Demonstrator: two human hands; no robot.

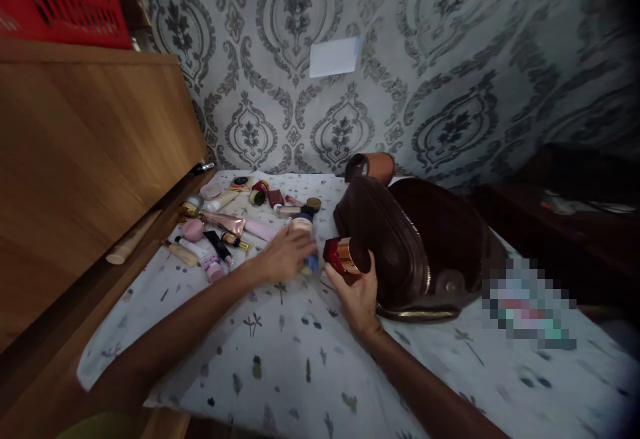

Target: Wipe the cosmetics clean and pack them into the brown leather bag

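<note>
red basket [75, 2] at the upper left of the frame, atop a wooden cabinet [85, 146]. left of centre, cosmetics [227, 223] lie scattered on a printed white sheet [287, 386]. at the centre, the left hand [287, 254], blurred, has its fingers curled at a dark-capped container [301, 223]; whether it grips cannot be told. just right of centre, the right hand [359, 296] grips a red jar [336, 255] with a coppery lid, tilted, near the brown bag [373, 222], unzipped, at the centre right.
</note>
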